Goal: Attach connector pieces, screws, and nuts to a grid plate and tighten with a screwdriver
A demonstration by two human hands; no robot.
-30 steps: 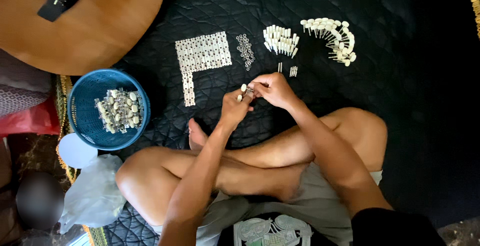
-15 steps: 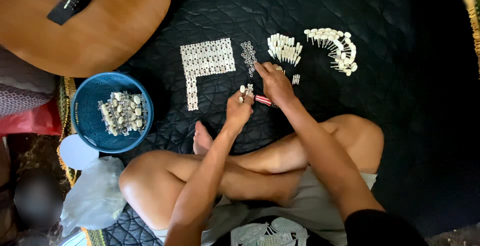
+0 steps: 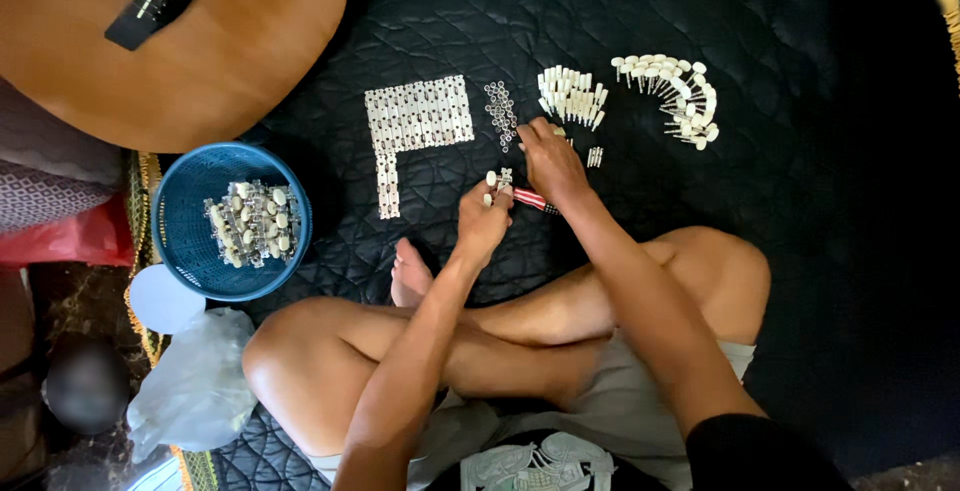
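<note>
I sit cross-legged on a black quilted mat (image 3: 820, 251). My left hand (image 3: 482, 223) pinches a small metal part with white knobs (image 3: 498, 181) just above the mat. My right hand (image 3: 548, 163) keeps a red-striped tool (image 3: 534, 200) tucked under its palm. Its fingertips stretch up between a column of small metal rings (image 3: 499, 114) and a cluster of white pegs (image 3: 571, 97). A few tiny pieces (image 3: 595, 157) lie just right of that hand.
White plates (image 3: 415, 129) lie in an L-shaped grid at the left, and white-knobbed pegs (image 3: 676, 99) fan out at the right. A blue basket (image 3: 190, 241) of assembled parts, a guitar body (image 3: 210, 51), a white lid (image 3: 162, 299) and a plastic bag (image 3: 195, 386) lie left.
My right hand has left the part in my left hand and moved up towards the rings and pegs. My left hand has held its part nearly still.
</note>
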